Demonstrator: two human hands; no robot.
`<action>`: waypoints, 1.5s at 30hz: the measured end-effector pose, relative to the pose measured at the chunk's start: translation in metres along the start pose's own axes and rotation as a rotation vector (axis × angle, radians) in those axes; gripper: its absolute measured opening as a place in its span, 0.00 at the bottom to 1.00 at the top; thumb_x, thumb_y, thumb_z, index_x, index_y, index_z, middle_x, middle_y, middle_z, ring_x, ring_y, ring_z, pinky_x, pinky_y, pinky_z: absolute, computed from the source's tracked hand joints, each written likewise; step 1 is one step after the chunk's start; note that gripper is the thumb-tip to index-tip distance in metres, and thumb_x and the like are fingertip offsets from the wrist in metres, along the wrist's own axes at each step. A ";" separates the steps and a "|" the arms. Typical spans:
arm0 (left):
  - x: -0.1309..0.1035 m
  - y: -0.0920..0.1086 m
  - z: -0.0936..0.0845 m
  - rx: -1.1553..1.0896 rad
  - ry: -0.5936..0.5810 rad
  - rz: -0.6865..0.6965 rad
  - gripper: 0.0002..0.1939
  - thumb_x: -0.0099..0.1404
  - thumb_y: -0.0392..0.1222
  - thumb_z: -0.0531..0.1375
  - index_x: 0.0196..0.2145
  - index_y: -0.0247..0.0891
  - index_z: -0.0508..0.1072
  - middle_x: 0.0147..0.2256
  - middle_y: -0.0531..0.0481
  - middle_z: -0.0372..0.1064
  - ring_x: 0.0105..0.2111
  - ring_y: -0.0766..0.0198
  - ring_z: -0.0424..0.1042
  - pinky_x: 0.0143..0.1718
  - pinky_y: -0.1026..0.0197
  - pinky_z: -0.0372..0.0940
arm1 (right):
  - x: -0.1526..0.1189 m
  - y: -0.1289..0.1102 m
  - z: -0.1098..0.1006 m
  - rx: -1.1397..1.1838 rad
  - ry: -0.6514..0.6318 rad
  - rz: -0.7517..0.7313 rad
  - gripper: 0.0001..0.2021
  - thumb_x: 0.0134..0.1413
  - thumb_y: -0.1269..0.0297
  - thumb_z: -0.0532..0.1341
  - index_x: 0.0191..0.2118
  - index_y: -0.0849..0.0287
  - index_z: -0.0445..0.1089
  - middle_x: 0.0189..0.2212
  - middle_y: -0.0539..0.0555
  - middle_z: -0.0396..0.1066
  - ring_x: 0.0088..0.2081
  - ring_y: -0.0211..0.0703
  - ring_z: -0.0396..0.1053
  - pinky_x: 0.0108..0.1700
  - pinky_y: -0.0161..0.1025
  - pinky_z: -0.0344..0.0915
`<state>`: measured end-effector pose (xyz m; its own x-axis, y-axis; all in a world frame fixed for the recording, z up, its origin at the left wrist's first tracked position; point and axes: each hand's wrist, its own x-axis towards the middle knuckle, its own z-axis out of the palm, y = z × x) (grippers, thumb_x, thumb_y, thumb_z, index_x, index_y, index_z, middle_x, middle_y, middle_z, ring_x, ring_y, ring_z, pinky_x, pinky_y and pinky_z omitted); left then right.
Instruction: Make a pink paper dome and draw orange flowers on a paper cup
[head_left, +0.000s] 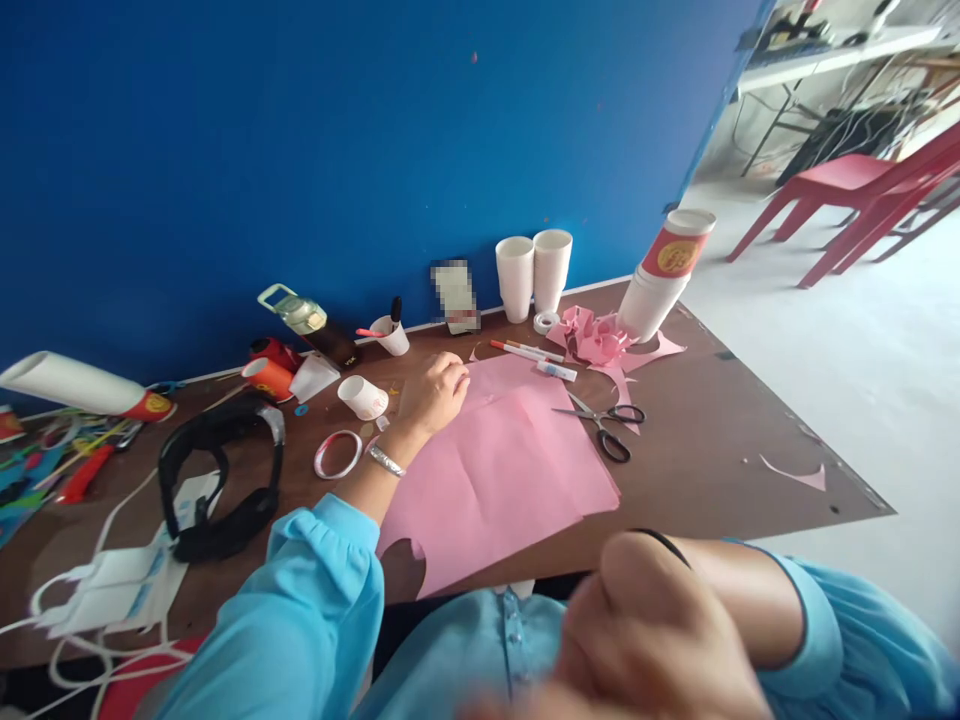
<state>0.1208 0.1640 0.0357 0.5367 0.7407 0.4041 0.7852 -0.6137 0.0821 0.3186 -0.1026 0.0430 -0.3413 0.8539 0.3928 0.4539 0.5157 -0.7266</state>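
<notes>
My left hand [441,392] lies at the far left edge of a pink paper sheet [502,470]. Its fingers are curled closed; whether they grip the paper or something small is hidden. My right hand [652,640] is raised close to the camera over the near table edge, and its fingers are smeared by motion. Scissors [606,420] with black handles lie spread on the sheet's right side. A glue stick [556,371] and two pens [525,350] rest along the far edge. To the left of my left hand are a tipped paper cup [363,398] and a tape roll [337,455].
Crumpled pink scraps [596,335] lie beside a leaning cup stack [660,280]. Two white cup stacks [515,280] and a phone [455,297] stand by the blue wall. On the left are a bottle [315,325], a black headset strap [221,480] and white cables [112,650].
</notes>
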 end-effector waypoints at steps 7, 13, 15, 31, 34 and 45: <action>0.104 -0.005 -0.003 -0.206 0.130 -0.049 0.08 0.68 0.33 0.59 0.43 0.38 0.76 0.47 0.46 0.75 0.37 0.62 0.76 0.40 0.59 0.69 | 0.167 0.109 0.001 -0.569 -0.016 -0.332 0.18 0.73 0.67 0.50 0.36 0.60 0.75 0.29 0.56 0.74 0.30 0.41 0.69 0.32 0.39 0.63; 0.153 0.008 0.001 -0.270 0.169 -0.126 0.09 0.66 0.31 0.60 0.42 0.37 0.77 0.45 0.44 0.74 0.34 0.63 0.74 0.41 0.59 0.68 | 0.166 0.150 0.025 -0.652 -0.061 -0.186 0.21 0.72 0.59 0.55 0.27 0.59 0.71 0.25 0.55 0.71 0.28 0.41 0.68 0.29 0.36 0.58; 0.143 0.022 0.007 -0.332 0.190 -0.128 0.08 0.67 0.32 0.59 0.42 0.36 0.77 0.45 0.43 0.74 0.34 0.63 0.74 0.41 0.59 0.68 | 0.164 0.154 0.026 -0.601 -0.011 -0.158 0.19 0.71 0.59 0.56 0.28 0.59 0.71 0.28 0.56 0.73 0.29 0.42 0.70 0.28 0.36 0.59; 0.003 -0.031 -0.030 -0.277 0.214 -0.172 0.08 0.70 0.38 0.57 0.35 0.40 0.77 0.41 0.49 0.77 0.34 0.67 0.75 0.36 0.64 0.67 | 0.153 0.086 0.005 0.032 -0.056 0.118 0.21 0.68 0.55 0.54 0.22 0.53 0.59 0.17 0.48 0.65 0.20 0.40 0.64 0.26 0.39 0.60; -0.024 -0.074 -0.053 -0.098 0.249 -0.227 0.10 0.71 0.36 0.56 0.37 0.40 0.77 0.41 0.47 0.77 0.40 0.63 0.75 0.43 0.62 0.68 | 0.158 0.095 0.005 -0.007 -0.019 0.117 0.15 0.69 0.58 0.54 0.30 0.55 0.66 0.25 0.51 0.71 0.24 0.40 0.68 0.28 0.39 0.64; -0.082 -0.139 -0.081 0.075 0.255 -0.407 0.08 0.68 0.42 0.59 0.36 0.38 0.77 0.37 0.46 0.77 0.33 0.59 0.74 0.40 0.58 0.69 | 0.155 0.119 0.011 -0.170 0.011 0.119 0.10 0.66 0.65 0.58 0.36 0.57 0.76 0.46 0.57 0.73 0.27 0.35 0.71 0.34 0.38 0.71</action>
<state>-0.0575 0.1671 0.0650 0.0956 0.8202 0.5640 0.9410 -0.2593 0.2176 0.3106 0.0905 0.0118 -0.2687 0.9097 0.3165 0.6235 0.4148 -0.6627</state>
